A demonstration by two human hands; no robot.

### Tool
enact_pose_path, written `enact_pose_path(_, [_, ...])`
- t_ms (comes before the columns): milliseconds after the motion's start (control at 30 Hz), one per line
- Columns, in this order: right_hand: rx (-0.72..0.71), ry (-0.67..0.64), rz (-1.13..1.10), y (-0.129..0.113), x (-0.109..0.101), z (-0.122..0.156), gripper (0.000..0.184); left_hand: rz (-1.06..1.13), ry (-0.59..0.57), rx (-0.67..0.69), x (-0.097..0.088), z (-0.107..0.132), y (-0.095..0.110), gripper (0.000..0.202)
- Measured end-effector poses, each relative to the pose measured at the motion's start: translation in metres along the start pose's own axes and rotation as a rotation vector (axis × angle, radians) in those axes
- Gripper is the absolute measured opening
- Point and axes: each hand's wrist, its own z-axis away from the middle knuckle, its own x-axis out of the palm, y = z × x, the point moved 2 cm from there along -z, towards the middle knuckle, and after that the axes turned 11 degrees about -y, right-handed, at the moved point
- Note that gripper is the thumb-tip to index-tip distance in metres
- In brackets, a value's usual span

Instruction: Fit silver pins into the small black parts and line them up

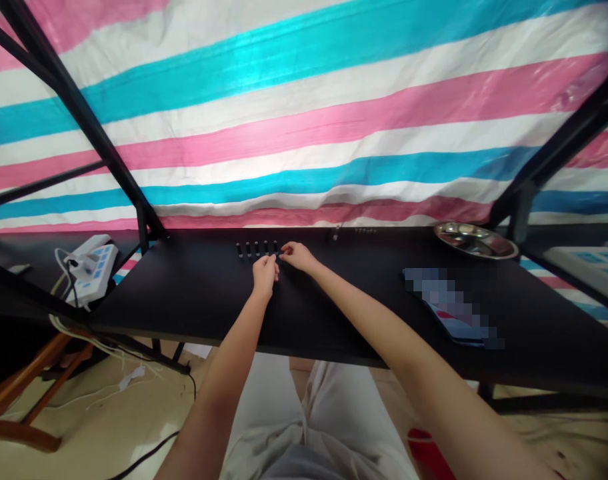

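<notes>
A row of several small black upright cylinders (257, 249) stands near the far edge of a black table (194, 293). My left hand (265, 275) rests just in front of the row's right end, fingers curled together. My right hand (297, 255) reaches in from the right, its fingertips pinched at the rightmost cylinder of the row. Whether either hand holds a piece is too small to make out. The two hands almost touch each other.
A shiny metal dish (475, 240) sits at the table's back right. A blurred flat object (451, 307) lies right of centre. A white power strip (91, 265) with cables is at the left. Black frame bars and a striped tarp stand behind.
</notes>
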Motion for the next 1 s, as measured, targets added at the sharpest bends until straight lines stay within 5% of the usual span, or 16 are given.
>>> enact_pose_path(300, [0.077, 0.088, 0.184, -0.012, 0.012, -0.009, 0.021, 0.29, 0.024, -0.112, -0.003, -0.005, 0.002, 0.021])
enact_pose_path(600, [-0.056, 0.114, 0.249, -0.012, 0.01, 0.001, 0.009, 0.371, 0.014, -0.138, -0.004, -0.007, -0.003, 0.023])
enact_pose_path(800, [-0.187, 0.063, 0.413, -0.016, -0.009, 0.039, 0.012, 0.367, -0.088, -0.127, -0.001, -0.005, -0.002, 0.028])
enact_pose_path(1000, [-0.127, -0.035, 0.394, -0.016, -0.024, 0.088, 0.011, 0.274, -0.206, -0.1, 0.005, -0.001, 0.001, 0.035])
